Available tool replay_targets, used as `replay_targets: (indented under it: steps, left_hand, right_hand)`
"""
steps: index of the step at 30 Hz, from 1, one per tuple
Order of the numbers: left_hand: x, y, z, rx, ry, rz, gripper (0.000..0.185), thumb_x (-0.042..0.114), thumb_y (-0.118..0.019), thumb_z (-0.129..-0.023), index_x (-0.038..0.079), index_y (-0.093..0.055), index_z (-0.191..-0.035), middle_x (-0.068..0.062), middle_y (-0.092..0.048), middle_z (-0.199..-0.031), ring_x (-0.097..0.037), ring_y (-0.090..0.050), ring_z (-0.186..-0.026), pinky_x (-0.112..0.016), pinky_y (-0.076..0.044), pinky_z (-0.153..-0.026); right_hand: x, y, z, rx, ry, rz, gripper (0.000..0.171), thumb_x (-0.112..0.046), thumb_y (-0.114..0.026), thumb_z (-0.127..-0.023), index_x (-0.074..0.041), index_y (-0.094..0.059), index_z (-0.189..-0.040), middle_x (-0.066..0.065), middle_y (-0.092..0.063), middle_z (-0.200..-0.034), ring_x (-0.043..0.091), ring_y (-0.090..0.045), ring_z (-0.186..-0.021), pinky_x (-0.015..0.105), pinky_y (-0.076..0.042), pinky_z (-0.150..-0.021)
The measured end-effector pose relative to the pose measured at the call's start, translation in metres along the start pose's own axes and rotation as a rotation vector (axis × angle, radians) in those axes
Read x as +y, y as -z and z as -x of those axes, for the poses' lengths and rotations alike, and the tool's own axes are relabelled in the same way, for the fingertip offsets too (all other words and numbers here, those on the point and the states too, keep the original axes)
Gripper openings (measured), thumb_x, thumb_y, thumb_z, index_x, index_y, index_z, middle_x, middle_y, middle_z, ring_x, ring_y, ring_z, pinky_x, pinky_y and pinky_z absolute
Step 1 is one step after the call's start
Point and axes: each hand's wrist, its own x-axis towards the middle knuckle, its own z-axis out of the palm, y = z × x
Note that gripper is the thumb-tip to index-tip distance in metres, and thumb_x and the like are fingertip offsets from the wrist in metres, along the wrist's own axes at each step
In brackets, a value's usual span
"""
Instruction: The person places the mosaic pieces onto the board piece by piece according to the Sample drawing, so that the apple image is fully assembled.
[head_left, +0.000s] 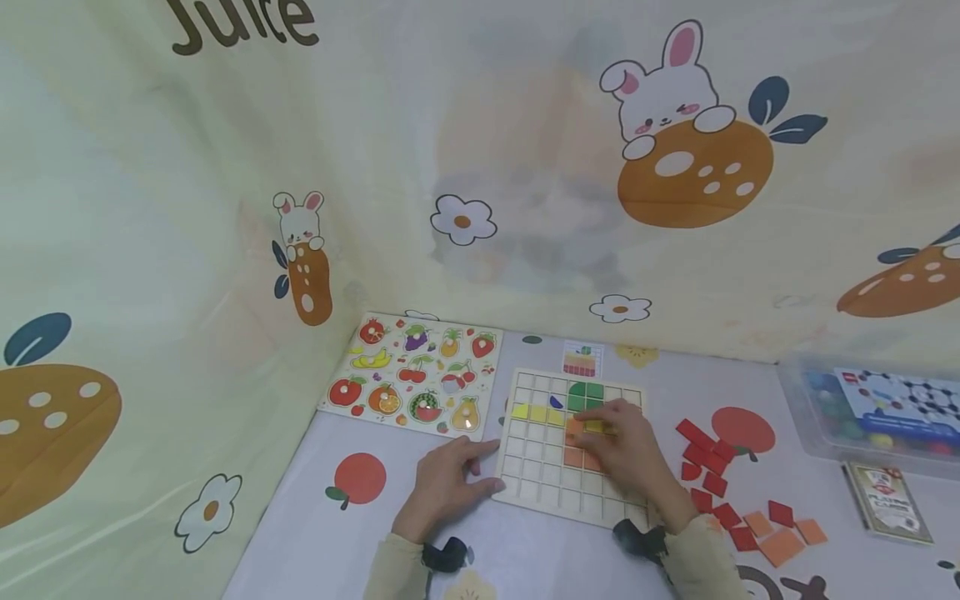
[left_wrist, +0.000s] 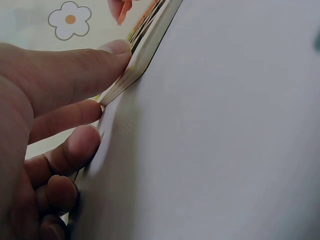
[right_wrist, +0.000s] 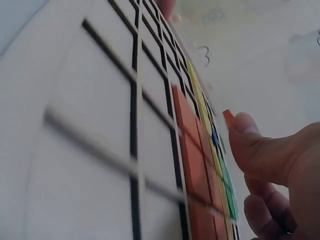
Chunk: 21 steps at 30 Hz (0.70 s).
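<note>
On the table, head view: grid board (head_left: 542,475) lies at centre; its left edge is steadied by the left hand (head_left: 444,483), fingers fairly straight; right hand (head_left: 628,446) rests on the board; red tiles (head_left: 708,471) are scattered at 3 o'clock; left wrist view: board edge is touched by fingertips (left_wrist: 117,50); right wrist view: orange tile (right_wrist: 228,118) is pinched at the thumb tip (right_wrist: 245,125).

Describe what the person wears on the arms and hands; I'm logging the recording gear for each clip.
Both hands are bare: no gloves or rings show on the left hand or the right hand. Pale yellowish-beige long sleeves reach each wrist, the left sleeve and the right sleeve. A small black device sits at each wrist, the left one and the right one.
</note>
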Motion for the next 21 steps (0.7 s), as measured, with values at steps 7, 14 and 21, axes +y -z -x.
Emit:
replay_targets:
  steps: [7,14,21]
  left_hand:
    - [0.0,0.0,0.0,0.002,-0.004,0.002,0.058,0.046,-0.088,-0.085,0.032,-0.071,-0.139,0.014,-0.052,-0.08,-0.002,-0.043,-0.07,-0.024,-0.034,-0.067]
    - [-0.001,0.001,0.0,-0.002,-0.002,0.006,0.058,0.046,-0.088,-0.085,0.033,-0.071,-0.139,0.014,-0.052,-0.079,-0.002,-0.043,-0.07,-0.024,-0.034,-0.068]
    - [0.0,0.002,0.0,0.005,-0.011,0.018,0.057,0.045,-0.088,-0.084,0.032,-0.073,-0.138,0.015,-0.051,-0.079,-0.001,-0.041,-0.068,-0.023,-0.033,-0.066]
  right_hand:
    - [-0.013,-0.012,-0.001,-0.034,-0.02,-0.019,0.029,-0.023,-0.085,-0.092,-0.017,-0.082,-0.12,0.007,-0.061,-0.123,0.026,-0.05,-0.118,0.039,-0.048,-0.09]
    - [-0.013,-0.02,-0.002,-0.053,-0.035,0.032,0.033,-0.023,-0.086,-0.091,-0.018,-0.081,-0.123,0.006,-0.06,-0.125,0.025,-0.048,-0.117,0.038,-0.048,-0.089]
    - [-0.014,-0.02,-0.003,-0.041,-0.045,0.036,0.032,-0.026,-0.085,-0.092,-0.017,-0.081,-0.122,0.007,-0.062,-0.125,0.026,-0.052,-0.118,0.042,-0.049,-0.093]
